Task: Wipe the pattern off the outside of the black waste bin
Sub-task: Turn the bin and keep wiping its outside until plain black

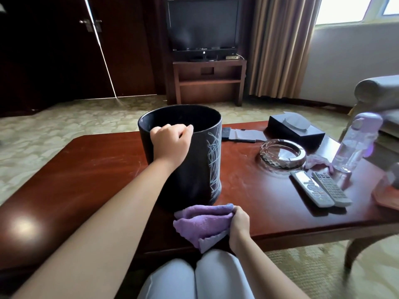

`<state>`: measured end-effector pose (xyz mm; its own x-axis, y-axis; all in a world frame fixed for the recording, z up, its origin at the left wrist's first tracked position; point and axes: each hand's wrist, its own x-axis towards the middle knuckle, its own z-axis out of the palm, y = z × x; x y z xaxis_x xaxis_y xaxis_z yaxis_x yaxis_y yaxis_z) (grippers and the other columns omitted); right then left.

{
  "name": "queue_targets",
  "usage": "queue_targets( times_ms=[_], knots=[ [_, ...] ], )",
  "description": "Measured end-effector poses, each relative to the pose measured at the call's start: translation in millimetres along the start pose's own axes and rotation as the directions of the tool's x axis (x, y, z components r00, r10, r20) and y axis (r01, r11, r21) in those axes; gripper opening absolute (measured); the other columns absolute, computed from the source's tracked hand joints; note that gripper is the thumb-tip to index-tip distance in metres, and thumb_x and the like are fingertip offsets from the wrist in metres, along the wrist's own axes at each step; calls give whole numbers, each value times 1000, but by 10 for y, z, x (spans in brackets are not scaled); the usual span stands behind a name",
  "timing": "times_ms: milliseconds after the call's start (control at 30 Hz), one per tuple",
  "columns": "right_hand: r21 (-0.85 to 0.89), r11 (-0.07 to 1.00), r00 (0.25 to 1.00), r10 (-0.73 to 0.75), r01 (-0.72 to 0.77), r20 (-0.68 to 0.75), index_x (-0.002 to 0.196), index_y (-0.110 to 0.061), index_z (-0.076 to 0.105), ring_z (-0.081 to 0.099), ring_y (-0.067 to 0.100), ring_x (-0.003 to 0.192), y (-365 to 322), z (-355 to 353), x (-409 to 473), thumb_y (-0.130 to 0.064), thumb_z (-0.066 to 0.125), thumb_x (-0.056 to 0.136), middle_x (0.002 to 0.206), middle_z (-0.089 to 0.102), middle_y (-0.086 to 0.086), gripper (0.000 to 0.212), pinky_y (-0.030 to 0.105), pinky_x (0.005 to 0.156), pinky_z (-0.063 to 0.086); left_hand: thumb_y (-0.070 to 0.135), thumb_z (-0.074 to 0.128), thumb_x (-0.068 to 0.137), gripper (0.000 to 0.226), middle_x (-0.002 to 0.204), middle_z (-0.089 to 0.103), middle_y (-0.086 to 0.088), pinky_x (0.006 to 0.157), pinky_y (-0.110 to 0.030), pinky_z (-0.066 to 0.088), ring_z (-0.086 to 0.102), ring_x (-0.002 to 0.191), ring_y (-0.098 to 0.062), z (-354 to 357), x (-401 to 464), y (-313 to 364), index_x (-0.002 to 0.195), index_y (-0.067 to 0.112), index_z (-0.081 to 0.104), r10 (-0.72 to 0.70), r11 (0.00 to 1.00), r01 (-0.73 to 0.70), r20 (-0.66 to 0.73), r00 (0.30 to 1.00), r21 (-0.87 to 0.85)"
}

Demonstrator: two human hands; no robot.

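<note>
Black cylindrical waste bin [183, 160] upright on dark red polished wooden coffee table [64, 180], near the table's middle and toward the front edge. White and pale scribbled pattern [214, 160] of crossing lines on the bin's outer wall, on the side facing right, running from just below the rim almost to the base. Left hand [170, 143] at the near rim of the bin, fingers curled over the edge into the opening, gripping the rim, forearm stretched across the table's front. Right hand [238, 224] low at the front table edge, just in front of the bin's base, fingers closed round a folded purple terry cloth [201, 223]; cloth bunched to the left of the fist, apart from the scribbles, one corner hanging below the table edge. Knees in pale grey trousers [194, 277] directly below. On the right part of the table: round clear glass ashtray [282, 154], two grey remote controls [321, 190] side by side, clear water bottle with a lilac lid [356, 143], crumpled pink cloth [317, 161] between ashtray and bottle, black tissue box [295, 128] farther back. Beyond the table, patterned carpet, dark flat-screen television [203, 26] on a wooden stand [208, 80], beige curtains [282, 46] to its right.
</note>
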<state>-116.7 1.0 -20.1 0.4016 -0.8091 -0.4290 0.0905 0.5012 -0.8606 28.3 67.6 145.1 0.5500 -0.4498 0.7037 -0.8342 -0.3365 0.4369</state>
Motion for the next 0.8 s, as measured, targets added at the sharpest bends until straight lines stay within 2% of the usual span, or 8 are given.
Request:
queue_targets(
  times_ms=[100, 167, 233, 333, 433, 533, 633, 800],
  knots=[
    [-1, 1000, 1000, -1, 1, 10, 70, -7, 61, 49, 19, 60, 9, 4, 18, -7, 45, 79, 67, 55, 9, 18, 27, 54, 42, 30, 39, 84, 44, 40, 26, 3, 75, -31, 24, 36, 49, -8, -43, -6, -32, 46, 19, 20, -8, 999, 8, -1, 1000, -39],
    [-12, 1000, 1000, -1, 1, 15, 71, -7, 62, 50, 19, 62, 34, 17, 42, -7, 46, 77, 66, 56, 9, 18, 28, 56, 43, 28, 39, 84, 43, 40, 24, 3, 74, -31, 25, 34, 47, -11, -80, -10, -72, 46, 19, 19, 0, 999, 0, -3, 1000, -43],
    [-18, 1000, 1000, -17, 17, 12, 66, -9, 63, 51, 20, 64, 80, 20, 82, -10, 47, 76, 66, 58, 8, 19, 30, 61, 44, 27, 39, 85, 43, 41, 29, 4, 76, -34, 29, 37, 54, -18, -58, -34, -73, 46, 19, 21, 17, 999, -16, -32, 999, 34],
    [-52, 996, 997, -76, 75, -14, 55, -13, 61, 51, 19, 65, 125, 33, 127, -10, 46, 77, 64, 59, 5, 27, 34, 65, 44, 25, 39, 87, 40, 48, 52, -2, 76, -37, 32, 48, 59, -28, 87, -121, 12, 47, 19, 35, 50, 987, -22, -171, 984, 158],
    [-50, 994, 995, -103, 102, -15, 53, -14, 60, 51, 19, 64, 148, 48, 146, -14, 46, 74, 62, 58, 4, 26, 35, 66, 44, 28, 39, 85, 39, 52, 58, -2, 80, -33, 27, 52, 61, -28, 182, -122, 28, 49, 16, 52, 27, 995, -5, -224, 974, 98],
    [-68, 989, 991, -130, 130, -4, 62, -11, 66, 56, 20, 68, 167, 36, 184, -6, 44, 80, 67, 64, 5, 29, 35, 71, 46, 31, 46, 84, 37, 61, 66, 0, 82, -28, 23, 55, 68, -23, 152, -108, -34, 57, 13, 65, 2, 1000, 1, -237, 972, 13],
    [-80, 983, 986, -165, 164, -8, 72, -6, 68, 57, 19, 70, 176, 30, 202, -2, 42, 83, 72, 66, 6, 28, 31, 70, 47, 36, 43, 80, 40, 57, 65, 0, 79, -23, 22, 49, 63, -17, 79, -126, -85, 53, 14, 63, -13, 998, -6, -275, 961, -70],
    [-62, 980, 982, -189, 188, -13, 76, -5, 67, 55, 16, 68, 131, 21, 133, 2, 41, 85, 72, 64, 5, 28, 27, 63, 45, 39, 36, 75, 40, 47, 51, -4, 78, -17, 22, 40, 60, -12, 35, -115, -119, 46, 14, 49, -64, 989, 36, -192, 979, -144]
  ],
)
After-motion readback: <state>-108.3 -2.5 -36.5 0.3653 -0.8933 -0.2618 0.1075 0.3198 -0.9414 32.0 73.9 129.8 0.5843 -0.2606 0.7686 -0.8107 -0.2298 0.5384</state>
